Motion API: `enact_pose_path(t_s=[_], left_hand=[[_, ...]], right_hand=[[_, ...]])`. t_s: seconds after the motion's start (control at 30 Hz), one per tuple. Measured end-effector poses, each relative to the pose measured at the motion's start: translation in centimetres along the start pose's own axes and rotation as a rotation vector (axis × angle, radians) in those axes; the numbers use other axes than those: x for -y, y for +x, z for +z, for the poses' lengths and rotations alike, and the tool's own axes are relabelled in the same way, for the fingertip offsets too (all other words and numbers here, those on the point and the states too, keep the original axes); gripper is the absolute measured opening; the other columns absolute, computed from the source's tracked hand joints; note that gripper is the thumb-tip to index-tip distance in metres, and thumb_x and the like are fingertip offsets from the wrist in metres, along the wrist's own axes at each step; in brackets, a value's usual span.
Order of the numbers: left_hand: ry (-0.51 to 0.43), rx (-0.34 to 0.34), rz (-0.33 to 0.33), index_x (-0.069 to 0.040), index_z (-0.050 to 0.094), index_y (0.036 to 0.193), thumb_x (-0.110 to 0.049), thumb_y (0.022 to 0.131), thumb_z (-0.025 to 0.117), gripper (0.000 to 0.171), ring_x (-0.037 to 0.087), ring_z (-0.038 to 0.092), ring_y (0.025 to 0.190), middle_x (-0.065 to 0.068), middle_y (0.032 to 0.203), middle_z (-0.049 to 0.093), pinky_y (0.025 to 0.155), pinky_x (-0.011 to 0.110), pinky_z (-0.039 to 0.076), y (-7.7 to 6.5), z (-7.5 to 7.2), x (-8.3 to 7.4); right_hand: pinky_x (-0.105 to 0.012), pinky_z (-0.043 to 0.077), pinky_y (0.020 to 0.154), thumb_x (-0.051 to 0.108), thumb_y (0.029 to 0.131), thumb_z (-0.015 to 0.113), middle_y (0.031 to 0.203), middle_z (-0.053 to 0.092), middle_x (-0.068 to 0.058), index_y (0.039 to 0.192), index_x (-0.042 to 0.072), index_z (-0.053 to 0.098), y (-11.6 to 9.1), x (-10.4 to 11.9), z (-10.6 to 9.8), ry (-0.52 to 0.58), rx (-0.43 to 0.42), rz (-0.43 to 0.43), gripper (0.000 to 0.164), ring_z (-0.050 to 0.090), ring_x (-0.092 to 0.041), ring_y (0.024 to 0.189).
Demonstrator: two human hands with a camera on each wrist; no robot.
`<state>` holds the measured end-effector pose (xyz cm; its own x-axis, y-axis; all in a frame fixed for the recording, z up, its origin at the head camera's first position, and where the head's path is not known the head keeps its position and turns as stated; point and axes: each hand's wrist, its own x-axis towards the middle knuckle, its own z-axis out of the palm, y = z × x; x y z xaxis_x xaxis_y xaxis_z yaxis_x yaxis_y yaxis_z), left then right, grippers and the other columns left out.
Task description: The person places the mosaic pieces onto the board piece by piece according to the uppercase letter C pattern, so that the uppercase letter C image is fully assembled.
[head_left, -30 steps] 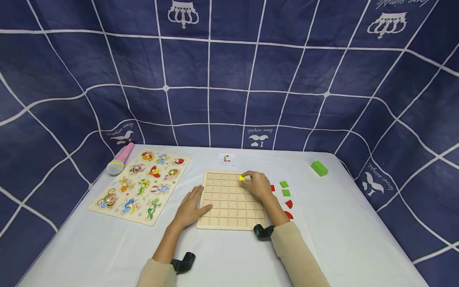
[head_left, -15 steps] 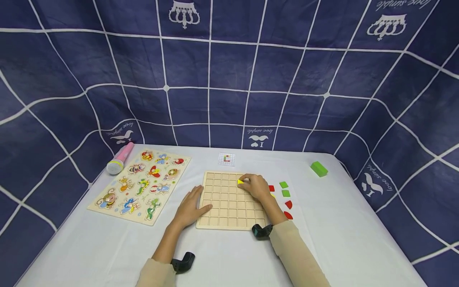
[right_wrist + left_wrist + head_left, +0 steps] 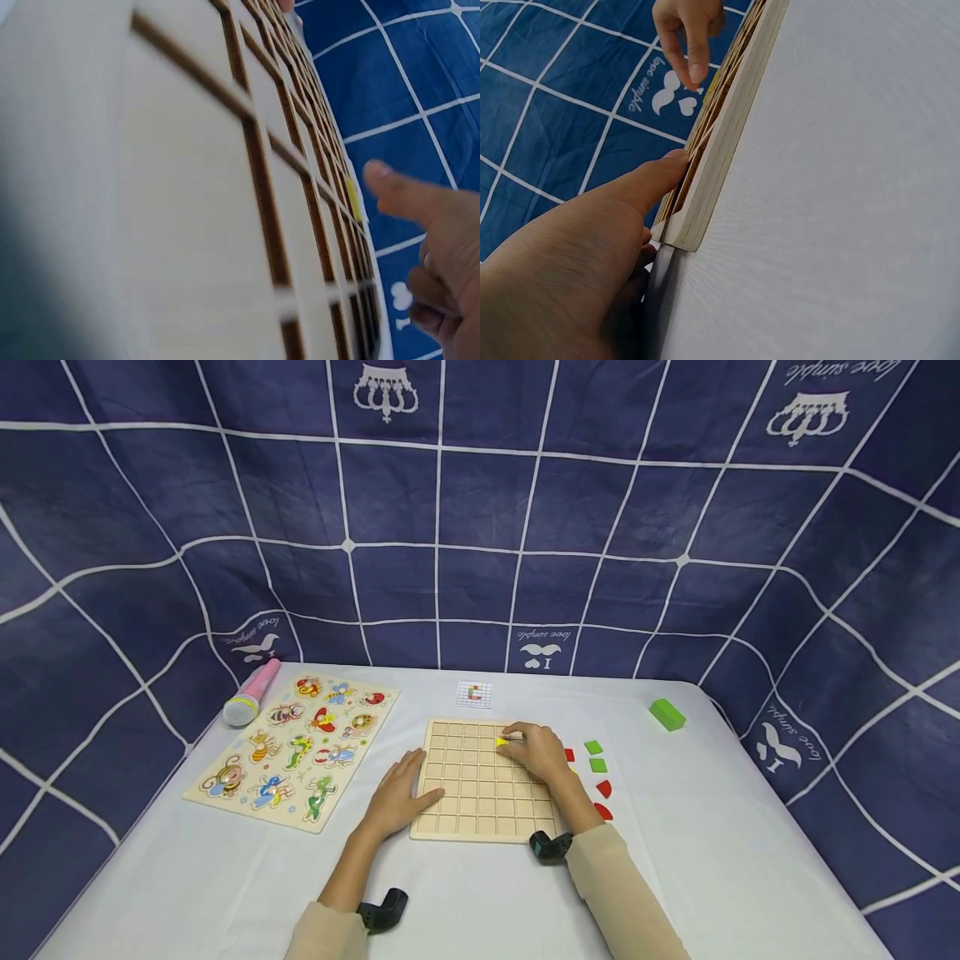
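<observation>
A wooden grid board (image 3: 468,793) lies on the white table. My left hand (image 3: 393,795) rests at its left side, fingers along the edge and thumb over the rim; in the left wrist view the thumb (image 3: 660,176) lies on the board's edge. My right hand (image 3: 536,750) is over the board's upper right part, thumb and forefinger right at a small yellow piece (image 3: 501,742). In the right wrist view this yellow piece (image 3: 354,199) sits low in the grid, with the thumb (image 3: 382,176) apart from it. The other fingers are curled in.
Right of the board lie green squares (image 3: 597,765), a red square (image 3: 569,755) and red quarter-round pieces (image 3: 603,788). A pattern card (image 3: 475,694) is behind the board. An insect puzzle (image 3: 300,752) and pink microphone (image 3: 255,693) lie left; a green block (image 3: 667,714) lies far right.
My right hand has brought the yellow piece slightly down and left, from above the top row into the grid. My left hand has stayed at the board's edge.
</observation>
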<state>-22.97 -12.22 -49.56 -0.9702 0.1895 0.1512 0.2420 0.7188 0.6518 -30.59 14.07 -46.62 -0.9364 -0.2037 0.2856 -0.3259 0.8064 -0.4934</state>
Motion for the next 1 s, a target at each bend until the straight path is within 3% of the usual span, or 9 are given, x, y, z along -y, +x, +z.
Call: enact_pose_path(t_s=[0.13,0.33,0.63,0.83,1.0], left_hand=[[0.005,-0.003,0.009,0.003,0.030,0.142,-0.040,0.082,0.067,0.082,0.033,0.017,0.137,0.019,0.147,0.027,0.112,0.044,0.010,0.0,0.0,0.0],[0.011,-0.002,0.004,0.002,0.030,0.142,-0.040,0.082,0.067,0.082,0.032,0.016,0.138,0.019,0.147,0.026,0.112,0.044,0.010,0.0,-0.1,-0.2],[0.023,-0.002,-0.006,0.003,0.030,0.142,-0.039,0.081,0.067,0.082,0.032,0.017,0.138,0.019,0.147,0.026,0.112,0.046,0.011,0.0,-0.2,-0.4],[0.019,-0.012,0.003,0.004,0.031,0.141,-0.040,0.081,0.067,0.083,0.033,0.017,0.137,0.020,0.147,0.027,0.112,0.045,0.011,0.0,0.1,-0.2],[0.018,-0.014,0.004,0.003,0.031,0.141,-0.040,0.081,0.067,0.083,0.033,0.018,0.137,0.020,0.147,0.027,0.112,0.044,0.010,0.0,0.1,-0.2]], right_hand=[[-0.026,0.029,0.040,0.041,0.075,0.075,0.055,0.044,0.002,0.102,0.017,0.071,-0.4,-0.1,-1.4,0.013,-0.036,0.000,0.037,0.033,-0.012,0.048],[-0.024,0.019,0.039,0.046,0.074,0.074,0.049,0.031,0.003,0.105,0.017,0.070,-1.4,-1.3,-4.2,-0.008,-0.066,0.013,0.042,0.022,-0.010,0.044],[-0.025,0.023,0.039,0.031,0.076,0.076,0.050,0.033,0.002,0.106,0.016,0.070,-3.4,-5.5,-6.9,-0.013,-0.055,0.084,0.034,0.027,-0.014,0.044],[-0.026,0.027,0.042,0.026,0.076,0.076,0.055,0.037,0.000,0.108,0.014,0.069,-4.2,-7.1,-7.0,-0.033,0.028,0.169,0.035,0.031,-0.016,0.048],[-0.028,0.028,0.048,0.026,0.076,0.076,0.059,0.040,-0.002,0.107,0.013,0.070,-4.5,-8.0,-6.7,-0.057,0.062,0.182,0.034,0.035,-0.016,0.053]])
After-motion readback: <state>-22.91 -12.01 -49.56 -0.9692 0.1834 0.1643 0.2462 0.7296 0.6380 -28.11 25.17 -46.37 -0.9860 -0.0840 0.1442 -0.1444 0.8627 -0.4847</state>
